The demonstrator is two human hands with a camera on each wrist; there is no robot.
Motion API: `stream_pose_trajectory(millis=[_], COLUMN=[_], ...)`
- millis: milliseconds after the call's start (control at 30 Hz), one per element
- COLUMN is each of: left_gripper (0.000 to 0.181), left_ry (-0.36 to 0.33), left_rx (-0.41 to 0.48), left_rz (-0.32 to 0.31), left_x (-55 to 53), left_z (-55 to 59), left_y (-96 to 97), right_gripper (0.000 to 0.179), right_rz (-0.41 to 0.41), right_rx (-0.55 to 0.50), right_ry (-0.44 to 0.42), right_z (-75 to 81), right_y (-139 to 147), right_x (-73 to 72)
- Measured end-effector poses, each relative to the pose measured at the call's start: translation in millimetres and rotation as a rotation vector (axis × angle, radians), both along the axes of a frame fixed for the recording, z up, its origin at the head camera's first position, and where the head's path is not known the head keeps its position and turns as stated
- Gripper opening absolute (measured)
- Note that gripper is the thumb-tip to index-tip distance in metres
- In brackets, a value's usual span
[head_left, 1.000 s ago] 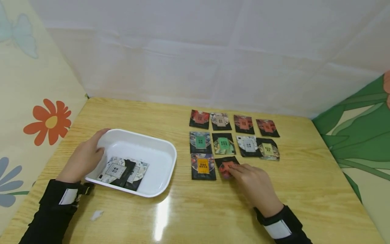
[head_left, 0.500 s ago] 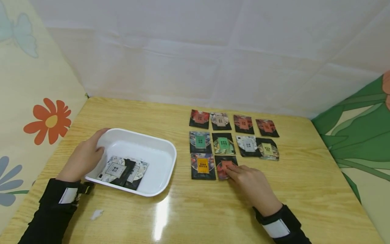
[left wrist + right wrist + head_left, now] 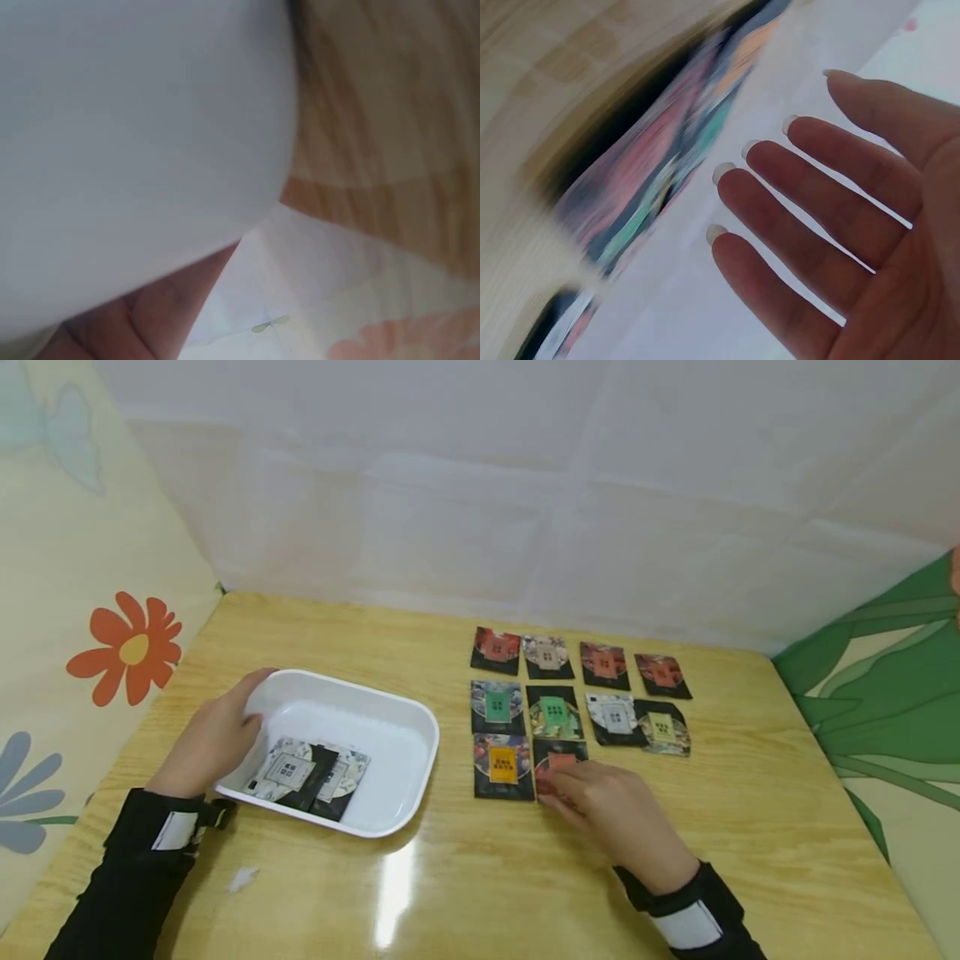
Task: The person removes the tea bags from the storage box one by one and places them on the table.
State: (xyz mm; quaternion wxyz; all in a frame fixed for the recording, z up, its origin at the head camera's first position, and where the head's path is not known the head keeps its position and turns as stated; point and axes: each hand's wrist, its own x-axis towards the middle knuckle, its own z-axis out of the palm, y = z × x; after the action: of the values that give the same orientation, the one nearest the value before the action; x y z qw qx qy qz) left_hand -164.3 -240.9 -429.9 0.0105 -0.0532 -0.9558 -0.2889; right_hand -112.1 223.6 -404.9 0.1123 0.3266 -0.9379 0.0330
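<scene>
In the head view my left hand (image 3: 213, 739) grips the left rim of a white plastic tray (image 3: 408, 731), thumb inside. The left wrist view shows the tray's outer wall (image 3: 150, 150) close up, with some fingers below it. Two flat black-and-white sachets (image 3: 288, 770) lie overlapping inside the tray. My right hand (image 3: 618, 810) is at the lower right part of a red-labelled sachet (image 3: 558, 753) on the table, partly hiding it. Its fingers look extended in the right wrist view, holding nothing. An orange-labelled sachet (image 3: 502, 767) lies just left of the red-labelled one.
Several more sachets lie in rows on the wooden table (image 3: 750, 827), including a green-labelled one (image 3: 555, 712) and an overlapping pair (image 3: 617, 718). A white scrap (image 3: 242, 878) lies in front of the tray. White sheeting (image 3: 450, 510) rises behind the table.
The red-labelled sachet has turned from tilted to straight beside the orange-labelled one. My right fingers have since shifted slightly at its lower edge. My left hand stays on the tray.
</scene>
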Motion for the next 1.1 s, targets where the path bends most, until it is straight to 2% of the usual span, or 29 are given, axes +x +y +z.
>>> stream_pose_trajectory(millis=[233, 400, 500, 633, 767, 900, 1100], left_gripper=[0.06, 0.06, 0.06, 0.06, 0.059, 0.058, 0.06], left_ry=[-0.011, -0.007, -0.005, 0.0, 0.012, 0.039, 0.042], left_rx=[-0.004, -0.007, -0.014, -0.022, -0.036, -0.063, -0.076], left_rz=[0.006, 0.006, 0.009, 0.021, 0.008, -0.032, -0.099], left_x=[-0.3, -0.6, -0.6, 0.4, 1.3, 1.0, -2.2], left_z=[1.5, 0.9, 0.9, 0.7, -1.8, -3.9, -0.1], left_y=[1.9, 3.4, 3.4, 2.6, 1.0, -0.5, -0.6], right_gripper=[0.027, 0.028, 0.029, 0.029, 0.027, 0.028, 0.03], right_rz=[0.167, 0.264, 0.334, 0.432, 0.483, 0.494, 0.453], right_rx=[-0.045, -0.079, -0.096, -0.17, -0.232, -0.184, 0.035], right_ry=[-0.074, -0.088, -0.058, 0.023, 0.084, 0.087, 0.076], right_z=[14.3, 26.8, 36.1, 49.5, 58.2, 59.1, 47.4], right_y=[-45.5, -83.2, -109.2, -149.1, -186.5, -215.2, -244.8], right_x=[1.6, 0.3, -3.2, -14.0, -25.6, -31.3, -32.7])
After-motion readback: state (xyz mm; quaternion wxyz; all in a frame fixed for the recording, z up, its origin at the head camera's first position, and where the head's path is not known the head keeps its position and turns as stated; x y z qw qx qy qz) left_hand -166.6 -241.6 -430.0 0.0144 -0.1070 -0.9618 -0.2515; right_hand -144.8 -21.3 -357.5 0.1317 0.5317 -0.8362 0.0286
